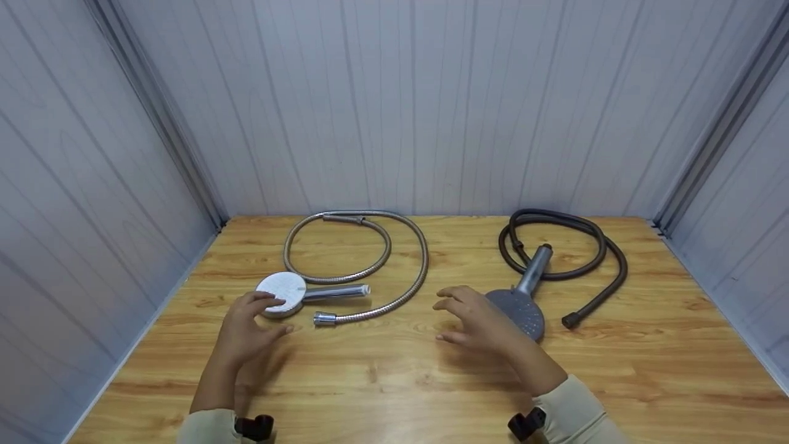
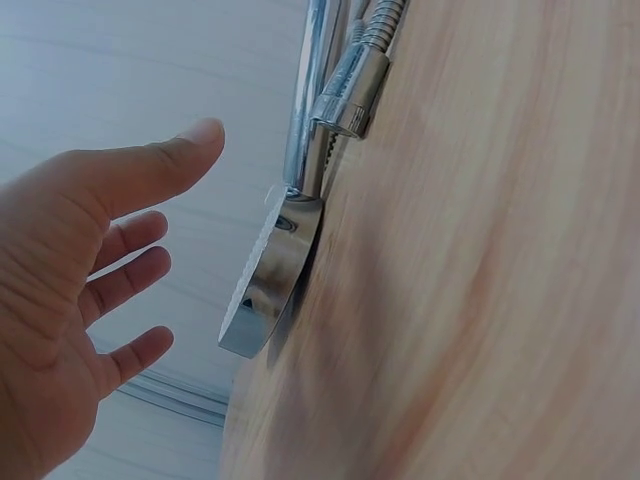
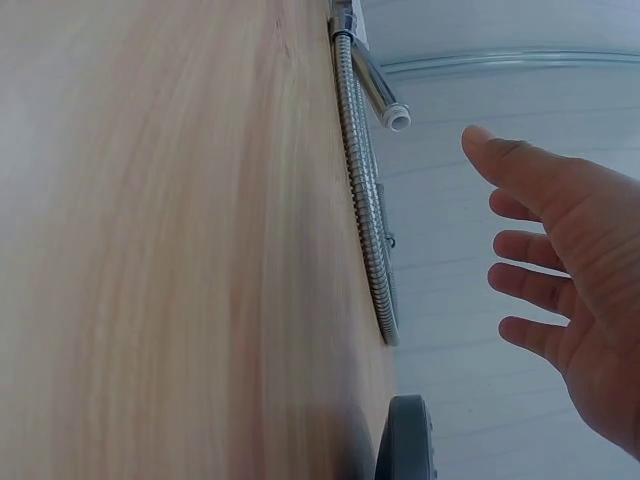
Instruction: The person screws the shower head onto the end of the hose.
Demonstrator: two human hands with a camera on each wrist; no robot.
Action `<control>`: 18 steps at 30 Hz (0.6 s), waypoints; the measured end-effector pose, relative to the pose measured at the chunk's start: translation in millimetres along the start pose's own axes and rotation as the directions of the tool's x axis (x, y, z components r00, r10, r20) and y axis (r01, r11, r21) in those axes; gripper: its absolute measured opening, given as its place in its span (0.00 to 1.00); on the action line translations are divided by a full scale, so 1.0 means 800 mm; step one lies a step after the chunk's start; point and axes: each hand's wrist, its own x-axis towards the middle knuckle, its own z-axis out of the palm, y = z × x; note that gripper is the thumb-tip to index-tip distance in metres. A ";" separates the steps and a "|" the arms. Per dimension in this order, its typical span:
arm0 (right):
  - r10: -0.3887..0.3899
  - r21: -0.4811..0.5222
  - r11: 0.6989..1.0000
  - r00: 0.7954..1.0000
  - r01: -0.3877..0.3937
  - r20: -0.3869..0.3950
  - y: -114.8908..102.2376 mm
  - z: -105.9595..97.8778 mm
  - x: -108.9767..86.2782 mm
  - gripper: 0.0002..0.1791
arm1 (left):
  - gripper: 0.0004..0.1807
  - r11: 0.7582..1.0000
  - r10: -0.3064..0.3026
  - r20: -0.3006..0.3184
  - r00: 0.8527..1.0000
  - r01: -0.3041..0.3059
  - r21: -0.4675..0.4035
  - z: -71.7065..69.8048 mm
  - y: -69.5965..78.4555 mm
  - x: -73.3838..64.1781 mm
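Leftmost, the left hand [image 1: 246,327] hovers with its grip spread and holding nothing, fingertips at the near rim of the chrome head [image 1: 282,293], which lies on the bench [image 1: 394,382] with its handle [image 1: 336,291] pointing right. Chrome looks slick and rigid, so the handle seems the surest hold. Behind and around it loops the metal hose [image 1: 394,246], likely floppy and prone to drag. The right hand [image 1: 478,320] is likewise open and empty, just left of the grey head [image 1: 521,308]; its dark hose [image 1: 592,259] coils at far right.
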 end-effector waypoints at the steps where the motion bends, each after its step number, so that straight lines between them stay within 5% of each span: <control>1: -0.007 0.004 1.000 1.000 0.007 -0.005 0.000 0.002 0.001 0.24 | 0.23 1.000 -0.001 0.001 1.000 0.001 -0.002 0.000 0.000 0.000; 18: -0.041 0.010 0.999 0.999 0.041 0.016 -0.007 0.019 0.020 0.22 | 0.21 0.998 0.043 -0.006 0.999 -0.043 -0.039 0.016 -0.002 0.014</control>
